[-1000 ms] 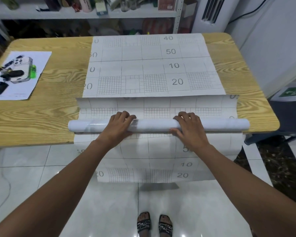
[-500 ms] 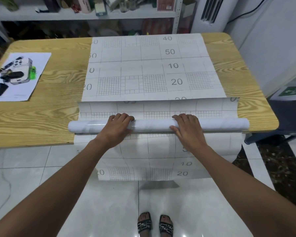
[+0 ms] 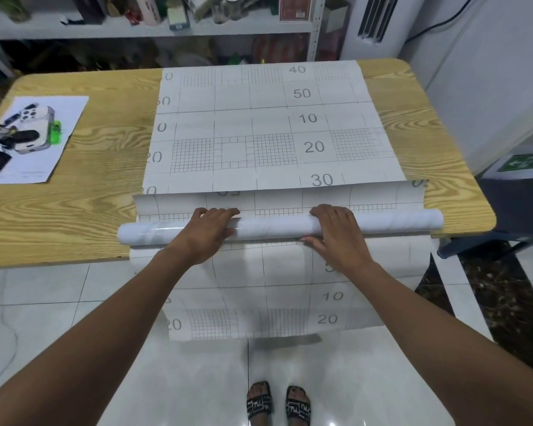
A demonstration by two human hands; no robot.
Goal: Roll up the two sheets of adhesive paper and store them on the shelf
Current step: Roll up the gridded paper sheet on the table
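Mid-roll, two-hand grip, sheet one of two.
My left hand [image 3: 208, 233] and right hand [image 3: 336, 236] curl over the roll [image 3: 274, 227] at the table's [image 3: 74, 210] near edge, spaced apart to keep it straight, I reckon; second sheet [image 3: 268, 127] lies flat beyond, shelf [image 3: 136, 30] behind, neither stored yet.
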